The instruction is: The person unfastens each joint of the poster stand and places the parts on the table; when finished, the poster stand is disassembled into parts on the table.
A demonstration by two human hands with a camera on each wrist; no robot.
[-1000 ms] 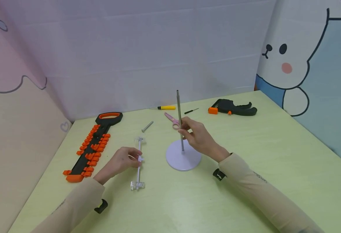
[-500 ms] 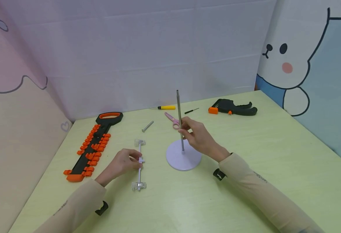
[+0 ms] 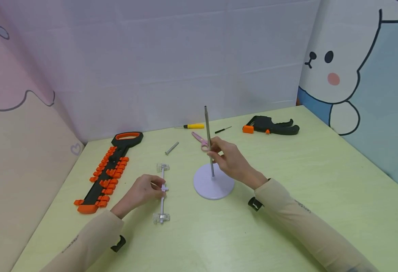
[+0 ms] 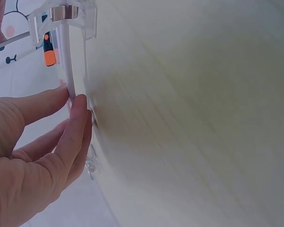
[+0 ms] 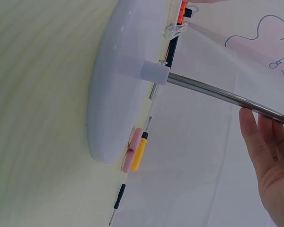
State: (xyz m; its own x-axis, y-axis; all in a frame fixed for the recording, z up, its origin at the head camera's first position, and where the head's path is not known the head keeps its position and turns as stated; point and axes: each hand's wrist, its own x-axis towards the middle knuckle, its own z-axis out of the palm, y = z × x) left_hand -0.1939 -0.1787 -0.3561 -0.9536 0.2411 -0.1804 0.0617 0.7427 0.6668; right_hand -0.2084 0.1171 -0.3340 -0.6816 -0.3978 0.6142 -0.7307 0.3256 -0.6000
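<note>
My left hand pinches the middle of a thin white bar between thumb and fingers. At the bar's ends are clear plastic clips; the left wrist view shows a shiny metal piece on one clip. A slim metal rod stands upright in a round white base on the table. Partway up, my right hand holds this rod between thumb and fingers. In the right wrist view the rod's foot enters a short white collar on the base.
A black rack with orange clips lies left. Behind the hands are a loose bolt, pink scissors, a yellow screwdriver, a small black screwdriver and a black trigger-handled tool. A fabric backdrop borders the table.
My left hand and the white bar have shifted very slightly toward me, and the clips lie at a slightly different tilt. The right hand keeps its hold on the rod.
</note>
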